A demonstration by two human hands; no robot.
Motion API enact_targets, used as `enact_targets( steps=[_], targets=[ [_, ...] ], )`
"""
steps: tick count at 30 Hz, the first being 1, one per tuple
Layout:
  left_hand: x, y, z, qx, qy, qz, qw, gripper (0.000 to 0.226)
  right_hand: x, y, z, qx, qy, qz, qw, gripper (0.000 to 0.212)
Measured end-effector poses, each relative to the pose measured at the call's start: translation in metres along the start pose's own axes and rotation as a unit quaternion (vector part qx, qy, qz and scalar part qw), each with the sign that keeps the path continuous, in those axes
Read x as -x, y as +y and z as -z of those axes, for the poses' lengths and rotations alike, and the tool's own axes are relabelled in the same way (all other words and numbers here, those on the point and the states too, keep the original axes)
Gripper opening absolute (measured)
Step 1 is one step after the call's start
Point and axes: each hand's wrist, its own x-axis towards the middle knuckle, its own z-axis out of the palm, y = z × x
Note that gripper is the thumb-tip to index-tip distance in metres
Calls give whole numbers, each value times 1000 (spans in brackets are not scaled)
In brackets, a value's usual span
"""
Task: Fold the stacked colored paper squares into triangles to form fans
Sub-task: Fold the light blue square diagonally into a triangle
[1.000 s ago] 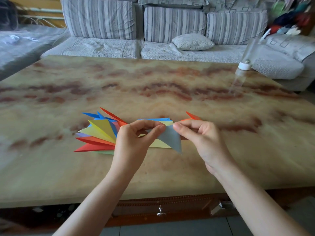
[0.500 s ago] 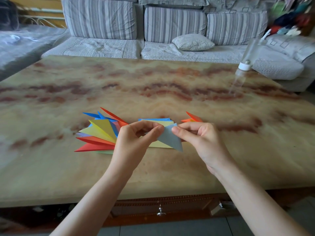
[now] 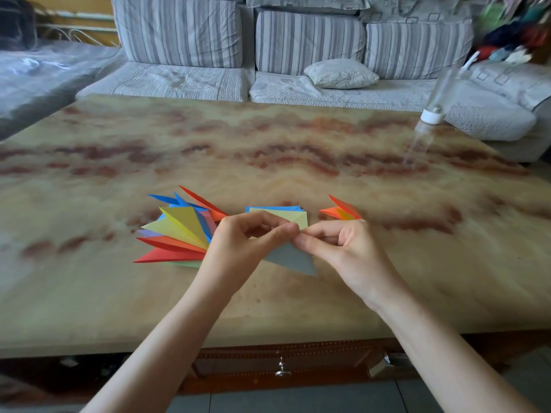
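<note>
1. Looking down through the head camera, I see both hands meeting over the marble-patterned table (image 3: 268,150), just on the near side of the stack of paper squares (image 3: 290,215).
2. The left hand (image 3: 238,242) pinches the top edge of a grey-blue paper triangle (image 3: 293,259) between thumb and forefinger, with the other fingers curled under.
3. The right hand (image 3: 348,251) pinches the same edge right beside it. Its fingertips touch those of the left hand.
4. The grey-blue triangle hangs below the two pinches with its point aimed down and to the right. It looks flat and matte, with one crisp slanted edge.
5. The stack shows a pale yellow top sheet with a diagonal crease, and blue edges peek out beneath it.
6. Left of the stack lies a fan of folded triangles (image 3: 179,231), spread out in yellow, blue, red, orange, lilac, pink and pale green. The left hand covers the end nearest the stack.
7. Right of the stack, a few orange and red folded pieces (image 3: 343,211) poke out beyond the right hand's knuckles.
8. Far beyond the stack and to the right, a clear bottle (image 3: 429,126) with a white collar stands near the table's edge. It is too blurred for me to read anything on it.
9. Past the table is a striped grey sofa (image 3: 298,40) with a small cushion (image 3: 340,73).
</note>
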Motion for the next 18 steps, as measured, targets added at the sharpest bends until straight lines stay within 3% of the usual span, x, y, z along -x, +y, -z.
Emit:
enact_targets(
  steps=[7, 18],
  targets=[
    [6, -2, -11, -7, 72, -54, 996, 10, -1, -1, 1, -24, -2, -20, 1000, 9],
    [3, -3, -1, -40, 151, -63, 986, 9, 3, -3, 4, -12, -58, -41, 997, 13]
  ],
)
